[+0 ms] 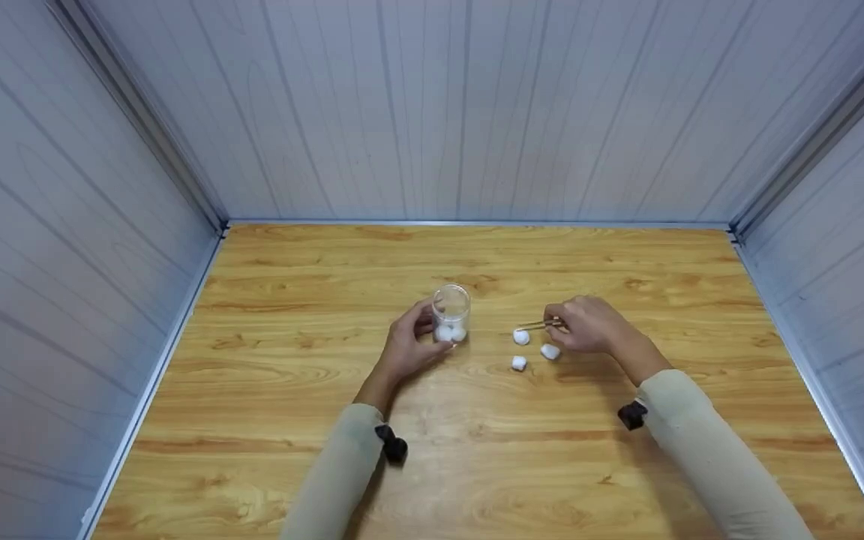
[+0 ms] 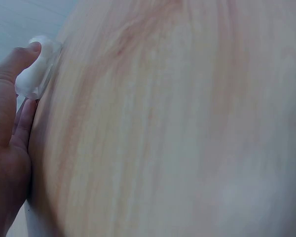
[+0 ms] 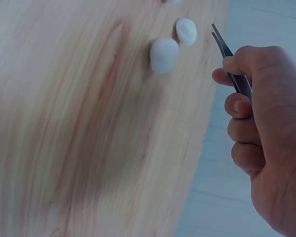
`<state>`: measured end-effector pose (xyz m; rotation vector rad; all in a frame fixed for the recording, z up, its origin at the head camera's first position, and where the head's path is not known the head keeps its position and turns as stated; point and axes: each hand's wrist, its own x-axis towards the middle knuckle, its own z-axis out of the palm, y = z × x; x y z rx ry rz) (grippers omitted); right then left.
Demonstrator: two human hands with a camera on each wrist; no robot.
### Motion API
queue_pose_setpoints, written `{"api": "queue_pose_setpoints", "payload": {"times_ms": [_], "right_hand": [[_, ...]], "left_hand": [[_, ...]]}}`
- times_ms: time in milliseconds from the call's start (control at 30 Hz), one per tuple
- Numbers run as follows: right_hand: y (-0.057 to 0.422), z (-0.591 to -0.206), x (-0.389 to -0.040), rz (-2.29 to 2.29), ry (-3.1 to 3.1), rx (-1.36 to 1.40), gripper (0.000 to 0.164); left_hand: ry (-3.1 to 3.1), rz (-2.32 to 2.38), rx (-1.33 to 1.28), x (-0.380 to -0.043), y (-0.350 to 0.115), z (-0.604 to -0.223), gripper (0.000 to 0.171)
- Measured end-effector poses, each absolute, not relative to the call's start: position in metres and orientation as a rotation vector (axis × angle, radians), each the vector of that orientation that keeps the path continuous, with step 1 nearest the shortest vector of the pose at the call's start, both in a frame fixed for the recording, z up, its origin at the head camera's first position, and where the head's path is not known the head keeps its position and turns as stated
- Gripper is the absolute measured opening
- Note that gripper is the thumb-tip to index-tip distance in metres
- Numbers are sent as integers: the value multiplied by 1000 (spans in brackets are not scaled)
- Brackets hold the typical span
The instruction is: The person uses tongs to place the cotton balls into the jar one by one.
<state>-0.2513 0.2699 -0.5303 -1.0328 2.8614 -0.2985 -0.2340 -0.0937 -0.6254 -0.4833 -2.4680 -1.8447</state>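
Note:
A clear jar [image 1: 451,304] stands on the table with white cotton balls [image 1: 450,333] at its bottom. My left hand [image 1: 408,346] holds it from the left side, thumb in front, as the left wrist view also shows. Between the thumb and fingers of my right hand [image 1: 588,324] is a pair of metal tweezers [image 3: 228,54], pointing left in the head view. Their tips are slightly apart, with nothing between them in the right wrist view. In the head view they overlap the upper edge of one loose cotton ball [image 1: 521,337].
Two more cotton balls lie on the wood-grain table [image 1: 477,450]: one [image 1: 550,351] just below the right hand, another [image 1: 519,363] nearer the front. Pale panel walls [image 1: 432,112] close off the back and both sides. A small black device sits at each sleeve cuff.

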Motion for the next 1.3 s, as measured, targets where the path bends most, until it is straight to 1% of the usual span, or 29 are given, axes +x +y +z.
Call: {"api": "queue_pose_setpoints", "payload": {"times_ms": [267,500,700,1167,1300], "right_hand": [[268,-535,-252,-275,2845,-1008,17],[266,-539,-252,-271,2840,-991,17],[264,-540,-251,-253,2834,-969,18],[262,-540,-251,-249,2839,-1020,15],[262,-542,-250,-247,2842,-1016,14]], "left_hand": [[-2454,-1874,-460,-234,-94,-624,81],[-2477,-1848,-483,-232,-93,-624,74],[-2465,-1866,-469,-233,-93,-624,75],[-2484,-1849,-457,-233,-93,-624,74],[-2483,-1842,-467,-233,-93,-625,75]]}}
